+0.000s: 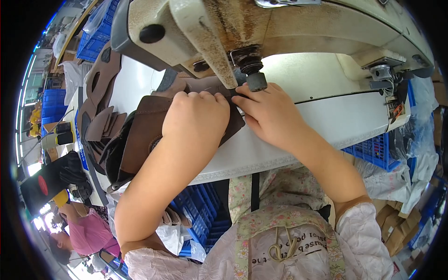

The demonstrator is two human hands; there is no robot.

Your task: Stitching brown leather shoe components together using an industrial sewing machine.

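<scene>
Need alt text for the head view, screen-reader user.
A left hand rests on a brown workpiece under a sewing machine, with the right hand close beside it. Loose brown pieces lie to the left on the white table; a blue crate stands below.

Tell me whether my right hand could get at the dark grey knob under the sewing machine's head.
Probably yes: the right hand appears just beside the dark grey knob, with nothing visible blocking it, though one view leaves depth uncertain.
</scene>
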